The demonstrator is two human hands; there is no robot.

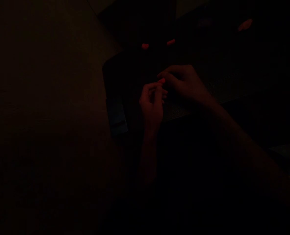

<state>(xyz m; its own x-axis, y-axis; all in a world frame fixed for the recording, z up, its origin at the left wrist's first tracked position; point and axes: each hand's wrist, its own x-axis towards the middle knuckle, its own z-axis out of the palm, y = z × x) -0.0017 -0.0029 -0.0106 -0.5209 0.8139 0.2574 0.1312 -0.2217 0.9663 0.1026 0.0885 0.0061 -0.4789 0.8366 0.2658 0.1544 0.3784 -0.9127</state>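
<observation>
The view is very dark, and fine detail is lost. Thumb and forefinger of my left hand [152, 106] pinch a small red lump like modelling clay [162, 81]. Its other fingers curl below. From the right, my right hand [185, 81] reaches in with its fingers bent together, and its fingertips meet the same lump; how firmly they grip it is hard to see. Both hands are over a dark table [132, 70]. Beyond them lie a short red lump [145, 46] and a small red roll [170, 42].
A dark phone-like slab [117, 117] lies at the table's left edge, beside my left hand. Farther off to the right is a larger red lump [245, 24]. Brownish floor [49, 81] shows left of the table. The lower part of the view is nearly black.
</observation>
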